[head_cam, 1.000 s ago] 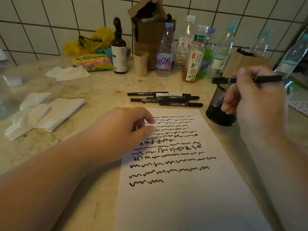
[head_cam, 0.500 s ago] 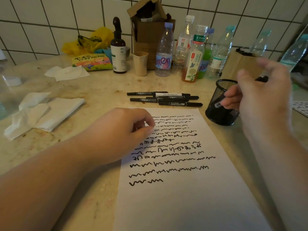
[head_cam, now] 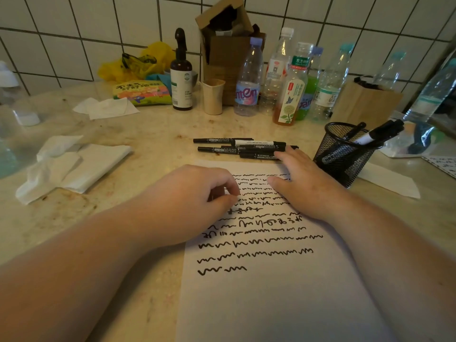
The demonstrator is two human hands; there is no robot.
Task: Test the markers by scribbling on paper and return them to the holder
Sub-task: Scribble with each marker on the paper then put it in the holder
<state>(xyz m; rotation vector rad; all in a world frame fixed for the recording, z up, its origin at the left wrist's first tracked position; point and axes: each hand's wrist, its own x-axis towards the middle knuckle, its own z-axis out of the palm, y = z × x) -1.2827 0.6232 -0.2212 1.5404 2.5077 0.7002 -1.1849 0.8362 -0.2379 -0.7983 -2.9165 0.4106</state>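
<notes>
A white sheet of paper (head_cam: 271,292) covered in black scribble lines lies in front of me. My left hand (head_cam: 187,203) rests loosely curled on its upper left edge, pinning it. My right hand (head_cam: 298,181) lies spread over the paper's top, fingertips touching the nearest of several black markers (head_cam: 237,146) lying in a row just beyond the sheet. It holds nothing. A black mesh holder (head_cam: 345,154) stands to the right, with markers (head_cam: 377,134) leaning inside it.
Crumpled white tissues (head_cam: 71,166) lie at the left. Along the tiled wall stand a dark pump bottle (head_cam: 181,77), a beige cup (head_cam: 212,96), a cardboard box (head_cam: 227,45) and several plastic bottles (head_cam: 288,90). A paper scrap (head_cam: 389,181) sits right of the holder.
My right hand dropped the marker it held into the mesh holder, then came down left onto the paper's top, reaching the loose markers. My left hand has stayed in place.
</notes>
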